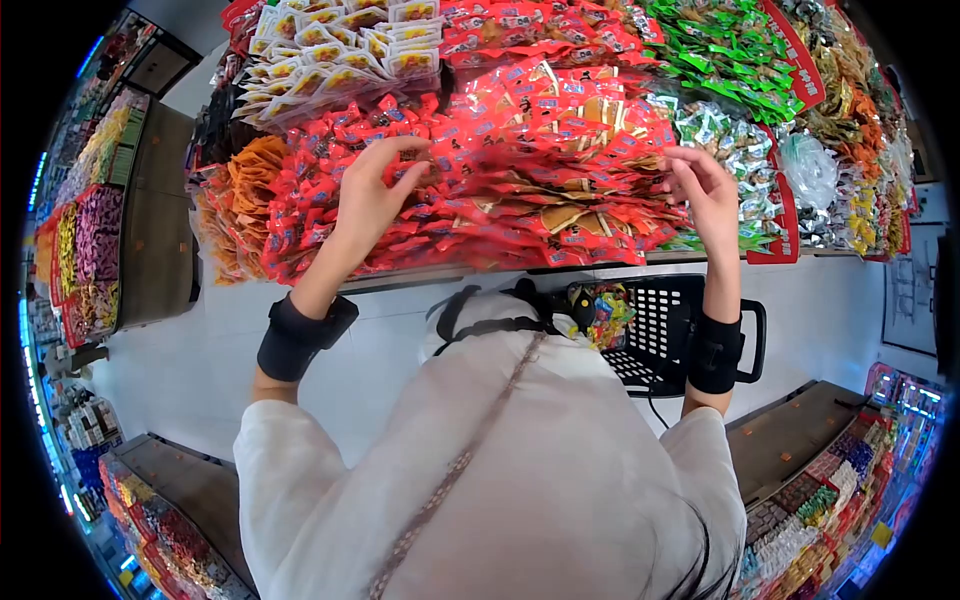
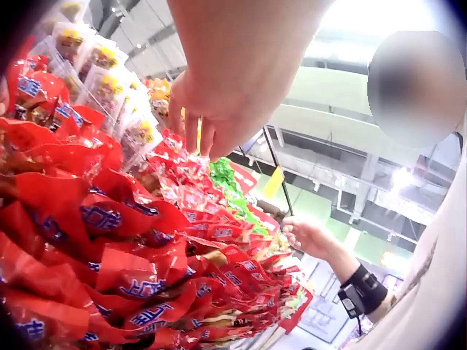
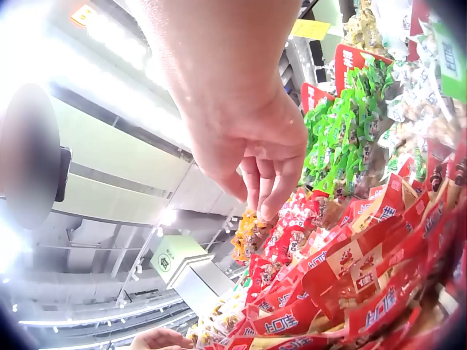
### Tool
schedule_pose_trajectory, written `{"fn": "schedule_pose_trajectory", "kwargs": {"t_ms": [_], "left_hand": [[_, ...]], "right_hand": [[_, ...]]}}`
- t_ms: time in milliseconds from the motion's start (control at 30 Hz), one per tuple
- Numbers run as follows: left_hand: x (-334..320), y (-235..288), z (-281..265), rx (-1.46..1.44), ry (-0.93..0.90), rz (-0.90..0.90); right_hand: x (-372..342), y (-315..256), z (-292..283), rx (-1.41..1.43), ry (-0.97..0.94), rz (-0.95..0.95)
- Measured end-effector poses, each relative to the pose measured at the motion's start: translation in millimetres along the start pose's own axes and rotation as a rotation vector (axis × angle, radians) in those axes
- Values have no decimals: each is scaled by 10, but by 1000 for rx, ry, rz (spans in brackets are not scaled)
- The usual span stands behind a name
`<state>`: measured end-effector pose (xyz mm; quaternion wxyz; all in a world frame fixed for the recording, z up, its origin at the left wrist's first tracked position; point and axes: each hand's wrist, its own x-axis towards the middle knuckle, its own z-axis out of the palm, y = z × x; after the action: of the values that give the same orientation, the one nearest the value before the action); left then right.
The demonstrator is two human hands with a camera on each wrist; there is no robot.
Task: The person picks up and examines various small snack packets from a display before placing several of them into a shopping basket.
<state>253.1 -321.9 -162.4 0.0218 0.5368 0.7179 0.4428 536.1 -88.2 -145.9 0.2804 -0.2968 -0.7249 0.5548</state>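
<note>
Red snack packets (image 1: 480,215) lie in a wide heap across the display in the head view. Over its left part hangs the left hand (image 1: 375,195), thumb and fingers apart, with nothing seen between them. The right hand (image 1: 706,195) is above the heap's right edge, fingers loosely bent and holding nothing visible. From the left wrist view, the left hand (image 2: 226,109) hangs above red packets (image 2: 109,219), its fingers pointing down. In the right wrist view the right hand (image 3: 252,146) is over red packets (image 3: 350,284), fingertips loosely together, no packet seen in them.
White-and-yellow packets (image 1: 340,60) lie at the back left, green packets (image 1: 725,60) at the back right, orange ones (image 1: 258,175) at the left. A black basket (image 1: 655,325) with colourful packets stands below the display's edge. Other candy shelves (image 1: 155,230) line both sides.
</note>
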Motion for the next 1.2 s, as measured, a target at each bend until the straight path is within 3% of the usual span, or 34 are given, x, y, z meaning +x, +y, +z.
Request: {"fn": "schedule_pose_trajectory", "kwargs": {"t_ms": [133, 400, 633, 1100, 1200], "left_hand": [[-89, -63, -77, -20, 126, -107], [-261, -178, 37, -231, 122, -204], [-301, -212, -30, -464, 171, -317], [-496, -415, -145, -691, -11, -296], [-465, -360, -177, -746, -41, -385]], "right_hand": [[-152, 49, 91, 66, 11, 61], [-294, -26, 441, 213, 41, 95], [-325, -2, 695, 422, 100, 17], [-708, -68, 1217, 558, 273, -3], [-733, -59, 1266, 576, 264, 31]]}}
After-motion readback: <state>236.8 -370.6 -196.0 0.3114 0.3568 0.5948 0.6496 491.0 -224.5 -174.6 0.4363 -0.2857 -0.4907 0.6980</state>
